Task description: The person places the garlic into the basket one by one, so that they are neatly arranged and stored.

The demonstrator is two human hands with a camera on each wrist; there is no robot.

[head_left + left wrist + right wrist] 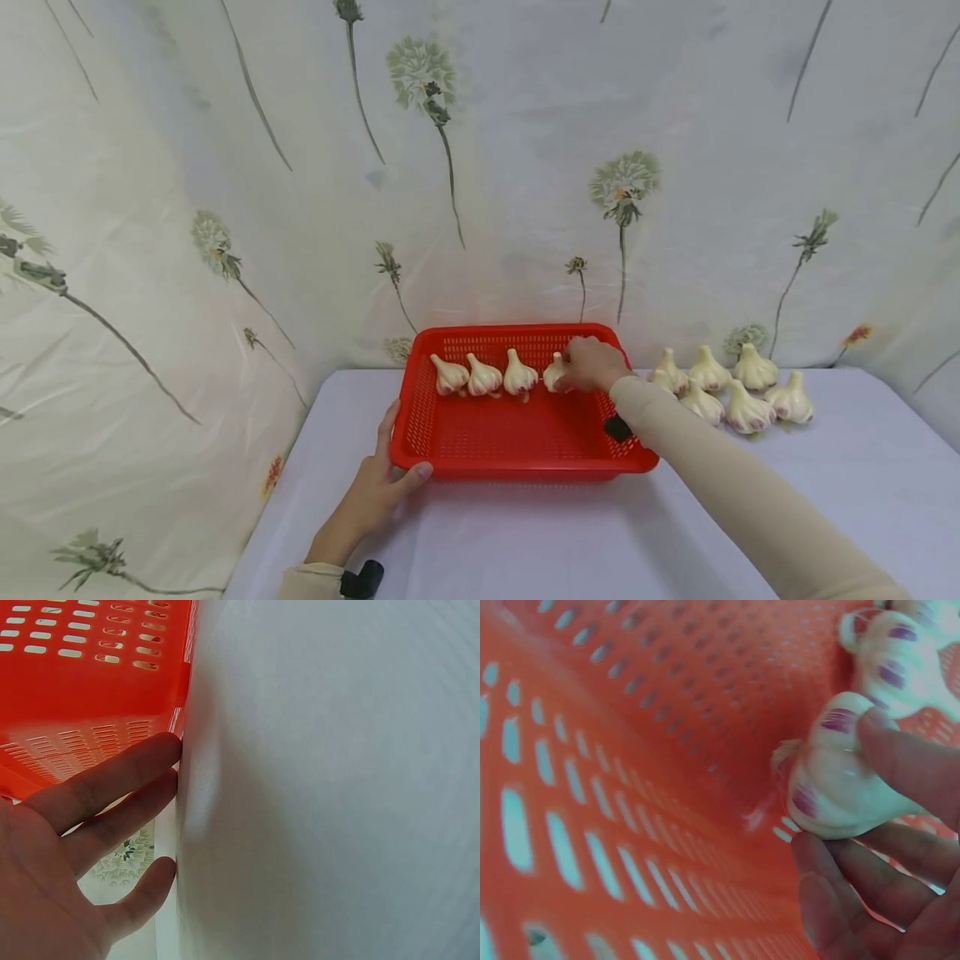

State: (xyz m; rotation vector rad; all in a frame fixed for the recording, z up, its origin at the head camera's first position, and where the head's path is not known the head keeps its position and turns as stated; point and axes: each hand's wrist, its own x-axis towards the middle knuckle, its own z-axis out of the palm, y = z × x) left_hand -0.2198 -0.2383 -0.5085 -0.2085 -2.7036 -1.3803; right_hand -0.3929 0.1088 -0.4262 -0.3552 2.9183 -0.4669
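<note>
A red perforated plastic basket [517, 446] stands on the table, with three garlic bulbs [520, 375] in a row along its far side. My right hand [596, 364] reaches inside and pinches another garlic bulb [840, 776] between thumb and fingers, at the right end of that row. In the right wrist view this bulb shows purple streaks and a root tuft. My left hand [375, 492] rests at the basket's front left corner, thumb over the front rim. Its fingers [127, 772] are spread along the basket wall, the tips down at the white tabletop.
Several more garlic bulbs [748, 408] lie grouped on the white table [862, 483], right of the basket and beyond the right forearm. A patterned curtain [517, 167] with dandelion prints hangs right behind the table's back edge.
</note>
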